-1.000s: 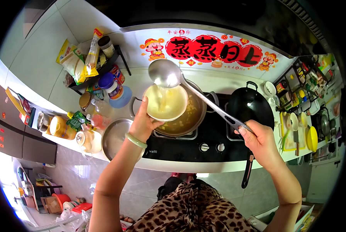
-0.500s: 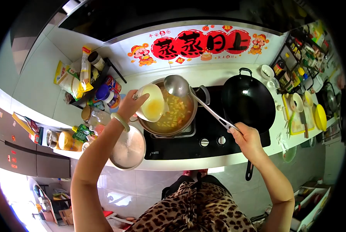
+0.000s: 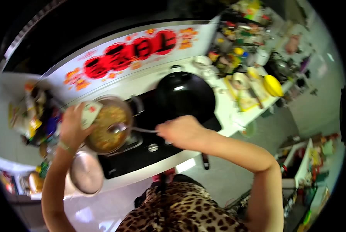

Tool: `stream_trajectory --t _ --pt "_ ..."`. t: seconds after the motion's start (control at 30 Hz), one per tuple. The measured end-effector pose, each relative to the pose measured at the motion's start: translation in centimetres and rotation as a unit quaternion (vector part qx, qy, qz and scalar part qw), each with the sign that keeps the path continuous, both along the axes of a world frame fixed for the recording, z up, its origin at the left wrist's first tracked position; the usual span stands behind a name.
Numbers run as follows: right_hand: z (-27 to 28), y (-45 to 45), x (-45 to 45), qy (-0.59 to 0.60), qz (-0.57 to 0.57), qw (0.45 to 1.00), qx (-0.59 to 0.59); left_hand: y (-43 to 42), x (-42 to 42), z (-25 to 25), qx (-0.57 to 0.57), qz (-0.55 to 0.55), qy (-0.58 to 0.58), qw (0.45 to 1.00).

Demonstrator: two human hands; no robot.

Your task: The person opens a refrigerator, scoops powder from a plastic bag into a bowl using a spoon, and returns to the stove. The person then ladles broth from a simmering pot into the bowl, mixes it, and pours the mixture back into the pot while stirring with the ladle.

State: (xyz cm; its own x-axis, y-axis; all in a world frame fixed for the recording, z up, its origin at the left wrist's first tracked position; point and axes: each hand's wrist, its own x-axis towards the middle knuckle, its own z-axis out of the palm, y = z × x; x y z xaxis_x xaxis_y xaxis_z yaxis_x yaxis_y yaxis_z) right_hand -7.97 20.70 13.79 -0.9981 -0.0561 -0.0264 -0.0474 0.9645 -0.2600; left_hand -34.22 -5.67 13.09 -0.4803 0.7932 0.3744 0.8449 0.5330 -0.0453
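Observation:
My left hand grips a pale bowl, tilted on its side at the left rim of a steel pot. Yellowish soup with small chunks fills the pot. Closed round the handle of a metal ladle, my right hand is to the right of the pot, and the ladle's bowl dips at the soup surface. The view is blurred, and the inside of the pale bowl is hidden.
A black wok sits on the right of the stove. A round steel pan is at the front left. Farther right are a cutting board with a knife and a yellow bowl. Bottles and packets crowd both sides.
The view has swung to the right. The ladle has come down from above the pot into the soup. The pale bowl has moved to the pot's left rim and tipped further.

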Motion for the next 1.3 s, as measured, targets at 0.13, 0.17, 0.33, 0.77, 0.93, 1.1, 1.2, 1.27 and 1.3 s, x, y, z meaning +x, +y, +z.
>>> stream_trajectory --t 0.13,0.17,0.33,0.77,0.93,1.1,1.2,1.27,1.3 --pt "0.8 -2.1 -2.4 0.005 0.085 0.995 0.056 0.0 0.7 0.0 -0.009 0.021 -0.024 0.999" --pt "0.3 -2.9 -3.0 0.006 0.096 0.994 0.060 -0.1 1.0 0.2 -0.016 0.038 -0.033 0.999" --pt "-3.3 -6.8 -6.1 0.077 0.132 0.985 0.082 -0.8 0.8 0.0 -0.019 0.029 0.006 0.999" --pt "-5.1 -4.5 -10.5 0.008 0.028 0.995 0.101 -2.6 1.1 1.5 0.032 0.031 0.015 0.999" --pt "-1.0 -3.8 -6.8 -0.041 0.057 0.986 0.154 -2.4 1.6 2.7 -0.004 0.064 -0.021 0.998" --pt "1.4 -4.8 -5.0 -0.050 0.129 0.985 0.106 -3.1 1.0 1.5 -0.015 0.070 -0.002 0.997" --pt "-0.7 -5.8 -5.3 -0.062 0.117 0.986 0.099 -2.2 2.4 2.8 0.009 0.074 -0.057 0.996" --pt "-3.9 -6.2 -6.1 0.044 0.104 0.992 0.061 -2.5 0.8 1.3 0.035 0.032 -0.033 0.998" --pt "-4.8 -6.2 -6.7 0.086 0.101 0.990 0.048 -2.5 0.8 1.1 0.036 0.027 0.004 0.999"
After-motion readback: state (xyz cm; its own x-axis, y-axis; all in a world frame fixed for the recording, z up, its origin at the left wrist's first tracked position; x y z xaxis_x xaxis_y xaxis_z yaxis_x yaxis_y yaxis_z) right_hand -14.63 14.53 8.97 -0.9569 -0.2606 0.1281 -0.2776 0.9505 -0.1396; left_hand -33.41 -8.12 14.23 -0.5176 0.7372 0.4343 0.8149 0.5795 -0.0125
